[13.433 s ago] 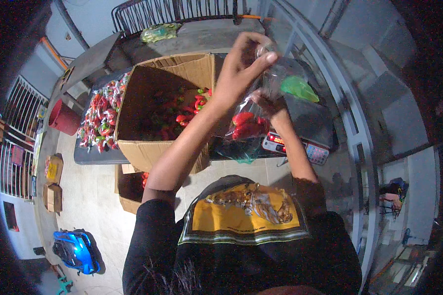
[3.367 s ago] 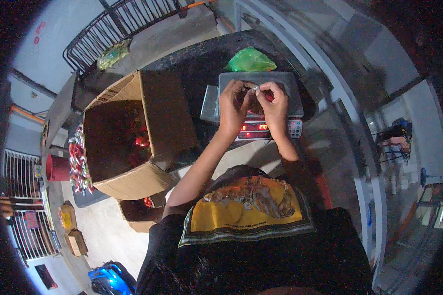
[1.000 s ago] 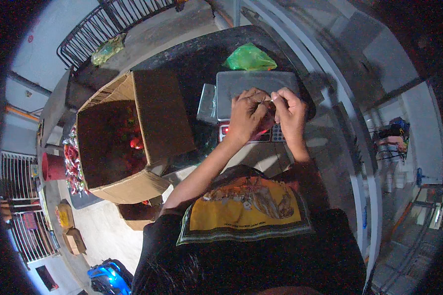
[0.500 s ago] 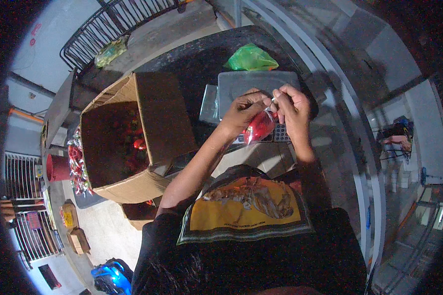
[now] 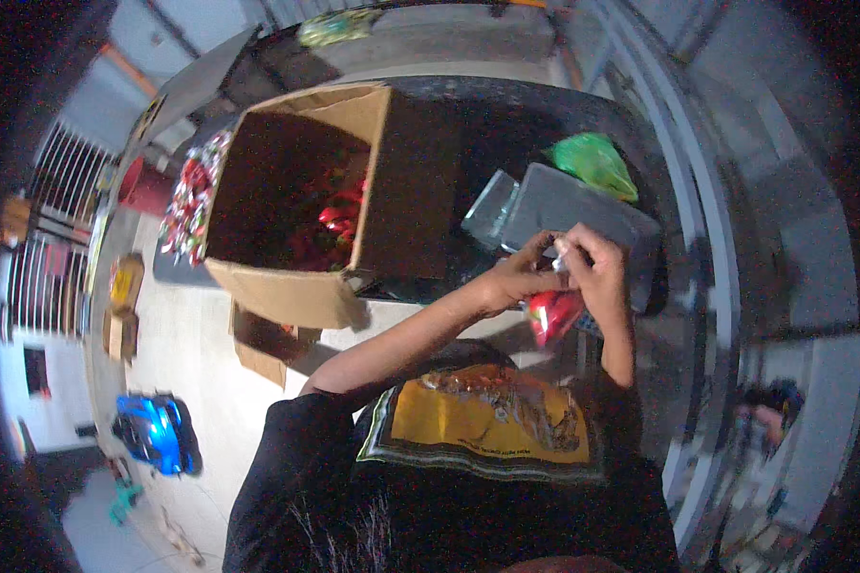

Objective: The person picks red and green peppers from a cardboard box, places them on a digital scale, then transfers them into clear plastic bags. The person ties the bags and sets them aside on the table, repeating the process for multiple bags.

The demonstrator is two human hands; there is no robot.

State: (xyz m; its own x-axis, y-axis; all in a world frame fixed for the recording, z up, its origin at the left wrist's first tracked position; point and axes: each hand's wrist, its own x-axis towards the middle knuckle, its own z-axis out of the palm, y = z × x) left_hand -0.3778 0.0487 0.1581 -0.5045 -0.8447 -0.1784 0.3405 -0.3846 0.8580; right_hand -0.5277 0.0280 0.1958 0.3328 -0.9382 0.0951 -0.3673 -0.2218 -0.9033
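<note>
A small clear plastic bag of red peppers point(image 5: 554, 315) hangs below my two hands, its twisted neck up between the fingers. My left hand point(image 5: 521, 272) is closed in a pinch on one side of the neck. On the other side, my right hand point(image 5: 594, 265) pinches the same neck, fingers curled. Both hands are over the near edge of a grey weighing scale point(image 5: 578, 210), whose keypad is mostly hidden. Beside the scale lies a stack of clear plastic bags point(image 5: 490, 207). Left of my arms, a tilted cardboard box point(image 5: 296, 291) holds loose red peppers point(image 5: 339, 218).
A green plastic bag point(image 5: 594, 164) sits behind the scale on the dark table point(image 5: 492, 110). Filled clear packets point(image 5: 191, 196) are heaped left of the box, near a red bucket point(image 5: 143, 186). Another carton point(image 5: 258, 339) stands below. A blue object point(image 5: 158, 435) is on the floor.
My view has swung left, so the box, scale and table appear farther right. Both hands stay together on the bag's neck, and the bag still hangs beneath them.
</note>
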